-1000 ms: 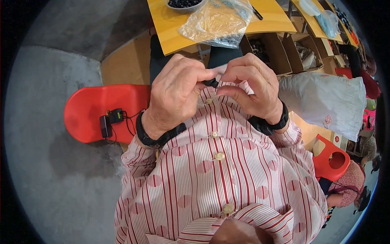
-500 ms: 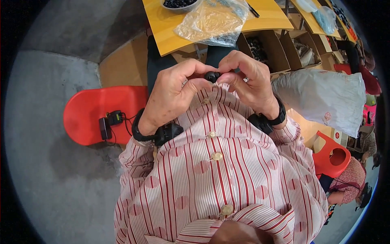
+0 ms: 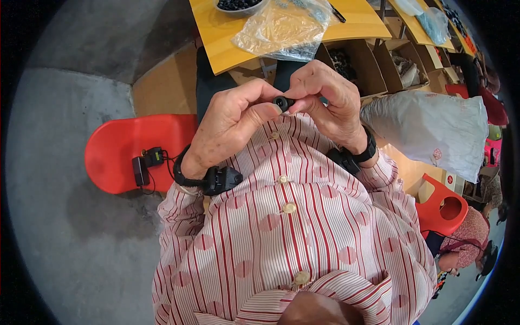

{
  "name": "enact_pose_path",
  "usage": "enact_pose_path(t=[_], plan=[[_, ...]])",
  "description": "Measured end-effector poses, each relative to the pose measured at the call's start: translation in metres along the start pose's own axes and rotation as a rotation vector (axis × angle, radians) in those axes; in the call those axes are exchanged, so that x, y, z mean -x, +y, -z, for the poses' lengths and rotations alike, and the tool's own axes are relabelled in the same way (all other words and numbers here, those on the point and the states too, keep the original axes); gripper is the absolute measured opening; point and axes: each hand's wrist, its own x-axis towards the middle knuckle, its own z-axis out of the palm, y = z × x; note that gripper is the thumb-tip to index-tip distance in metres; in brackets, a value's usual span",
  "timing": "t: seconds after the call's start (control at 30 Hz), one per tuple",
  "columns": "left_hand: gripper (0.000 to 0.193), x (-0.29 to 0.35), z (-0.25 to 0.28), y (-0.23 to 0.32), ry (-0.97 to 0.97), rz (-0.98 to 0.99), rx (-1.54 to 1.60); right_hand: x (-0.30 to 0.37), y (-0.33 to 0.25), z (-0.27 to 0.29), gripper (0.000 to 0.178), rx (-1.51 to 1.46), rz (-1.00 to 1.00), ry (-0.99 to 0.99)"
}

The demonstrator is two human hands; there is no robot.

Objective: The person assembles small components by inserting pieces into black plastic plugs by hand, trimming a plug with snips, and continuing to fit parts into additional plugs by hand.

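Note:
Between my two hands, in front of my chest, is a small round black part [image 3: 282,102] with a ring-shaped end facing up. My left hand [image 3: 233,119] pinches it from the left with thumb and index finger. From the right, the thumb and fingertips of my right hand [image 3: 327,103] close on its other side. Its far side is hidden by the fingers, so its exact kind does not show. Black straps with dark modules sit on both wrists.
Ahead stands a yellow table [image 3: 216,49] with a bowl of black parts [image 3: 238,5], a clear plastic bag [image 3: 284,30] and a black pen [image 3: 338,13]. Open cardboard boxes [image 3: 403,65] and a white sack [image 3: 428,130] are at right. A red stool [image 3: 108,154] holds black electronics. Another person sits far right.
The black part has turned so that its ring-shaped end shows more. My right fingers have shifted a little up along it; both hands stay together.

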Motion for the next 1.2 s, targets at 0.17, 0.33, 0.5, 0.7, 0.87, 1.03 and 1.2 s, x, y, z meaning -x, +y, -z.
enact_pose_path(t=[0.17, 0.33, 0.5, 0.7, 0.87, 1.03, 1.2], plan=[[0.011, 0.0004, -0.0008, 0.0058, 0.036, -0.081, -0.134, -0.0006, -0.0038, -0.003, 0.019, 0.058, 0.014, 0.025], [0.011, 0.0004, -0.0026, 0.0069, 0.069, -0.166, -0.287, -0.0004, -0.0012, -0.0017, 0.02, 0.054, 0.053, 0.01], [0.01, 0.001, -0.0047, 0.0084, 0.1, -0.185, -0.336, 0.0009, -0.0056, -0.002, 0.022, -0.008, -0.047, 0.02], [0.011, -0.0007, -0.0057, 0.0068, 0.109, -0.235, -0.359, 0.001, -0.0043, -0.002, 0.021, -0.01, -0.051, 0.022], [0.012, -0.0008, -0.0069, 0.0097, 0.098, -0.209, -0.326, 0.0019, -0.0029, -0.0015, 0.018, -0.021, -0.006, 0.037], [0.013, -0.0004, -0.0063, 0.0057, 0.102, -0.266, -0.377, 0.0009, -0.0017, -0.0011, 0.018, 0.003, 0.037, 0.018], [0.015, -0.0007, -0.0065, 0.0064, 0.109, -0.311, -0.438, 0.0003, -0.0058, -0.001, 0.021, -0.02, -0.031, 0.006]])
